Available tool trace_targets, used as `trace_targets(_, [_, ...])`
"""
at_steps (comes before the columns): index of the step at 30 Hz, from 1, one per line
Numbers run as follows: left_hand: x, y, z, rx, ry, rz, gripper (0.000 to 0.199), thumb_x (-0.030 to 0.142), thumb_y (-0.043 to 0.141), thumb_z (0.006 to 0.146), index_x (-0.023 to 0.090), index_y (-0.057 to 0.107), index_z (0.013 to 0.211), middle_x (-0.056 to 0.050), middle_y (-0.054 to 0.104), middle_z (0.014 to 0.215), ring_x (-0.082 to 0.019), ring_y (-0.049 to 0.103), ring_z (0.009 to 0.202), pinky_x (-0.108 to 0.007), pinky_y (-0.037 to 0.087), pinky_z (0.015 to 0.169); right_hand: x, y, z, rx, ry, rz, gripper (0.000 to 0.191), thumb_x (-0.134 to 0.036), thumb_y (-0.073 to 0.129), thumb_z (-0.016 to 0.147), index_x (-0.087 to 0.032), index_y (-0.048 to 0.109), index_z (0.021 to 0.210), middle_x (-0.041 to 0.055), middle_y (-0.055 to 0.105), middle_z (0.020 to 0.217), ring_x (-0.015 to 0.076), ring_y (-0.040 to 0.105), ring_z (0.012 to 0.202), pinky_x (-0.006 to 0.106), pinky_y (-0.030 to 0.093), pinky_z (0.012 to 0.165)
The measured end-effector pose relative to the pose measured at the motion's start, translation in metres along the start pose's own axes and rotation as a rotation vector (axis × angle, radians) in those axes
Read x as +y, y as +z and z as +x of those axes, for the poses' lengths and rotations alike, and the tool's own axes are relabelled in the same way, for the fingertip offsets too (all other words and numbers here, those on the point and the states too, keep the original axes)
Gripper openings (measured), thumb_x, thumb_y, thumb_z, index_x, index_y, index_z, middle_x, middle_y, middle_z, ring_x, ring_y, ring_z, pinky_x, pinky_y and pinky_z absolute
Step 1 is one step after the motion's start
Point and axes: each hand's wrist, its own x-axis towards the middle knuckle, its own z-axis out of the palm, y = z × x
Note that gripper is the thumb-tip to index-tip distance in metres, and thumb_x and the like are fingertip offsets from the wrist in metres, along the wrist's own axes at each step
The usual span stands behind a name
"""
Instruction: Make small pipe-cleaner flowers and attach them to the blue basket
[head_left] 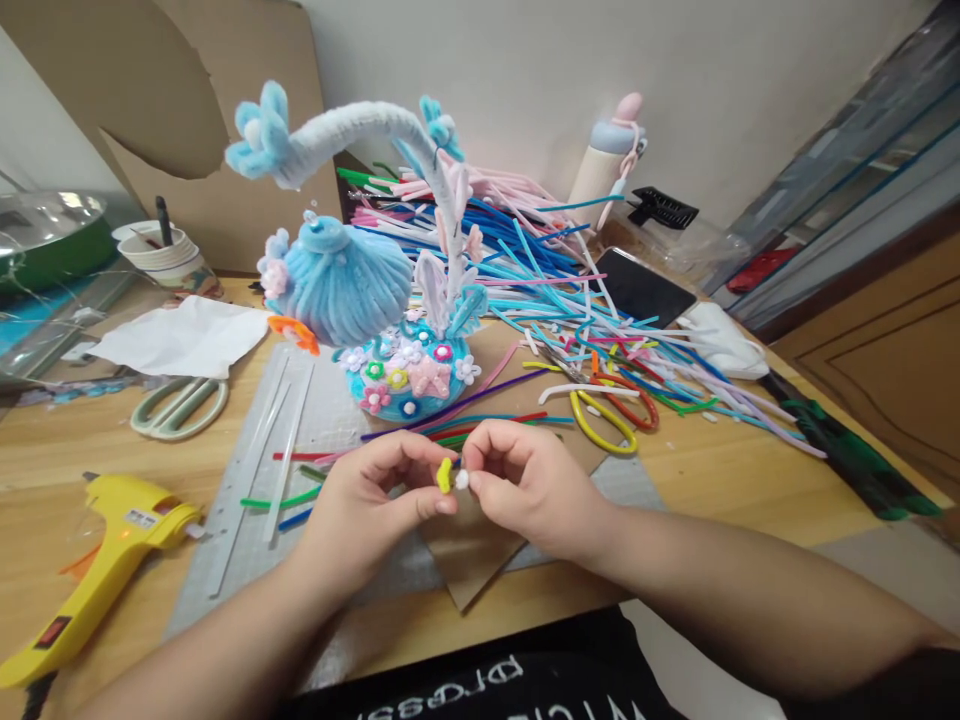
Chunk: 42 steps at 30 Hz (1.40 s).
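My left hand (382, 495) pinches a small yellow fuzzy piece (445, 476) between thumb and fingertips. Right beside it, my right hand (525, 485) pinches a small white fluffy piece (462, 480). The two pieces are very close; whether they touch is hard to tell. Both hands are above a brown cardboard piece (469, 560) and a grey cutting mat (195, 590). Behind them stands a lamp-like craft with a blue pleated shade (349, 285), a white curved stem (360, 120) and a round blue base covered with small colourful flowers (431, 378).
A yellow glue gun (112, 560) lies at the left, near green-handled scissors (180, 408) and a white cloth (184, 337). Pipe cleaners (525, 250) are heaped behind, with yellow-handled scissors (604, 425), a phone (645, 287) and a bottle (600, 165) at the right.
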Motion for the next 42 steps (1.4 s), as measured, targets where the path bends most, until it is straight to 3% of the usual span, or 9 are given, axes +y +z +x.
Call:
trace_targets(19, [-0.003,0.001,-0.004,0.014,0.201,0.341,0.013,0.023,0.074,0.070,0.018,0.071,0.081,-0.001,0.070,0.066,-0.013,0.061,0.057,-0.021,0.048,0.053,-0.003,0.001,0.000,-0.018,0.103,-0.020,0.011,-0.016,0.058,0.063,-0.019,0.047,0.061,-0.0051,0.046,0.053,0.0068,0.039,0.048,0.018,0.030,0.042])
trace_targets(29, [-0.002,0.002,-0.003,0.045,0.206,0.398,0.006,0.020,0.073,0.068,0.018,0.073,0.074,-0.002,0.073,0.067,-0.014,0.063,0.058,-0.022,0.048,0.053,-0.001,0.002,0.000,-0.003,0.112,-0.011,0.010,-0.016,0.059,0.064,-0.018,0.049,0.060,-0.0047,0.047,0.053,0.0066,0.039,0.047,0.018,0.030,0.042])
trace_targets(33, [-0.003,0.004,-0.001,0.060,0.087,0.265,0.009,0.018,0.075,0.065,0.018,0.072,0.072,-0.002,0.073,0.069,-0.015,0.063,0.062,-0.023,0.048,0.058,0.000,0.001,0.001,-0.009,0.105,0.002,0.012,-0.017,0.062,0.066,-0.018,0.050,0.063,-0.0047,0.049,0.054,0.0065,0.040,0.047,0.019,0.031,0.042])
trace_targets(37, [-0.007,0.002,0.002,0.018,-0.077,-0.130,0.019,0.019,0.081,0.059,0.018,0.069,0.074,0.001,0.070,0.069,-0.012,0.061,0.061,-0.021,0.048,0.059,-0.001,-0.002,0.000,-0.004,0.033,0.107,0.013,-0.026,0.061,0.076,-0.018,0.052,0.071,-0.0054,0.049,0.057,0.0057,0.040,0.045,0.019,0.032,0.042])
trace_targets(42, [-0.010,0.000,0.005,-0.045,-0.092,-0.369,0.021,0.022,0.084,0.058,0.020,0.071,0.075,0.001,0.068,0.075,-0.010,0.060,0.068,-0.019,0.047,0.063,0.000,-0.005,0.001,-0.102,0.063,0.229,0.019,-0.034,0.057,0.082,-0.017,0.052,0.076,-0.0053,0.050,0.060,0.0045,0.041,0.041,0.019,0.032,0.040])
